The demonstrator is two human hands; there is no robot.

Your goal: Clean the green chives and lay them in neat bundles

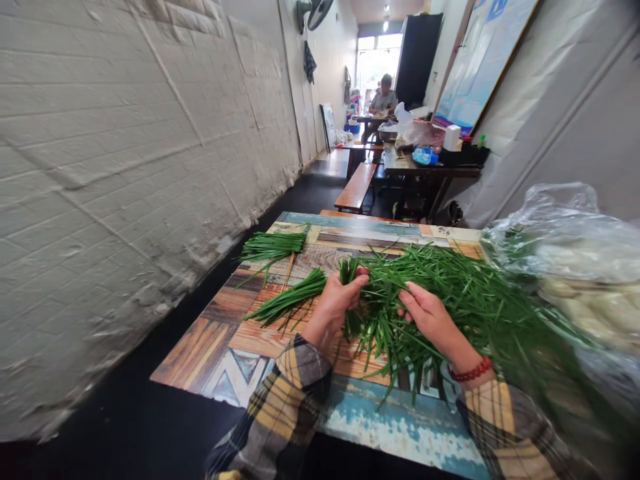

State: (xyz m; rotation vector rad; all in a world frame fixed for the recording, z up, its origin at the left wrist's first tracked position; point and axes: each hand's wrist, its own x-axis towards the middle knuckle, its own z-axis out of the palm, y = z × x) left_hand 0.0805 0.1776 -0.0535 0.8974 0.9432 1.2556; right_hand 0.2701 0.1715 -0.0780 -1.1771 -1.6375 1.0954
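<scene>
The left hand (340,300) is curled around a small bunch (349,269), whose tips are seen above the thumb; whether the greens below the fist belong to it cannot be told. The grip is judged to be kept loose but gathered, so that strands can be held side by side without being crushed. By the right hand (425,313), a few strands (401,280) are pinched between thumb and fingers at the near left edge of the heap (460,287); a fingertip hold is presumably used because the blades are thin and tangled.

The heap is spread across the right half of the table (400,417), within easy reach of the right hand, its blades pointed in many directions. Two tidier bunches are laid on the left side: a near bunch (290,299) just beside the left hand, and a far bunch (275,245) beyond it. Both are set apart from the heap, probably so that mixing is avoided. At the right end, a clear bag (585,227) is rested beside the heap, likely to leave the middle free; its pale contents are blurred
</scene>
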